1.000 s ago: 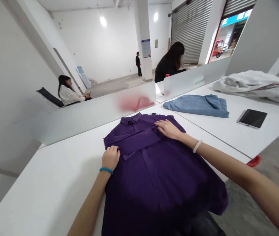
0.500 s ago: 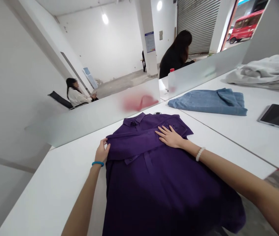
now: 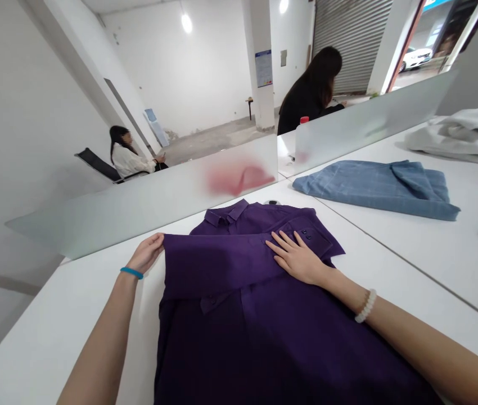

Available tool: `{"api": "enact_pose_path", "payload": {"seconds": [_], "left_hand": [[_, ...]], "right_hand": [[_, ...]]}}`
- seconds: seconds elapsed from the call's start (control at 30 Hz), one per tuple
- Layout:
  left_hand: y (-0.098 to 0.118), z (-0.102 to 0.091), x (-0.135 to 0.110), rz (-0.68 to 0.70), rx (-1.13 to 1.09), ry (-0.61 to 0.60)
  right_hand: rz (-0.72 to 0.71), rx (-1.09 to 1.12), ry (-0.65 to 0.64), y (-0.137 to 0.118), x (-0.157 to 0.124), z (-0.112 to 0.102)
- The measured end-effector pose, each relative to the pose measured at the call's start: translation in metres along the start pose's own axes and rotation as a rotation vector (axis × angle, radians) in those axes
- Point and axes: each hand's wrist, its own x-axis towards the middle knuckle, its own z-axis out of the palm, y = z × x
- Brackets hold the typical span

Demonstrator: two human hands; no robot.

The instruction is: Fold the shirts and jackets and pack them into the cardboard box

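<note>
Purple shirt (image 3: 239, 343), your right hand (image 3: 298, 259) open flat on its cuff (image 3: 309, 239), your left hand (image 3: 145, 253) open against the sleeve (image 3: 213, 264) end, no grip.

Readable text: none | pillar poster (image 3: 263, 68) (print too small to read) | blue shopfront sign (image 3: 436, 4): cut off

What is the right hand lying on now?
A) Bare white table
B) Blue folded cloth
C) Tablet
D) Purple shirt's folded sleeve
D: the right hand lies flat on the folded sleeve of the purple shirt, beside the buttoned cuff.
</note>
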Motion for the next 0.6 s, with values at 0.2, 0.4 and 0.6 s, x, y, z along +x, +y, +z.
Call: {"api": "enact_pose_path", "payload": {"seconds": [0.2, 0.4, 0.6], "left_hand": [[-0.004, -0.002, 0.025, -0.075, 0.05, -0.121], [0.007, 0.014, 0.008, 0.078, 0.674, 0.209], [0.014, 0.083, -0.064, 0.447, 0.907, -0.132]], "right_hand": [[0.0, 0.02, -0.023, 0.0, -0.001, -0.005], [0.047, 0.081, 0.004, 0.0, -0.002, -0.018], [0.064, 0.052, 0.064, 0.007, 0.005, -0.023]]}}
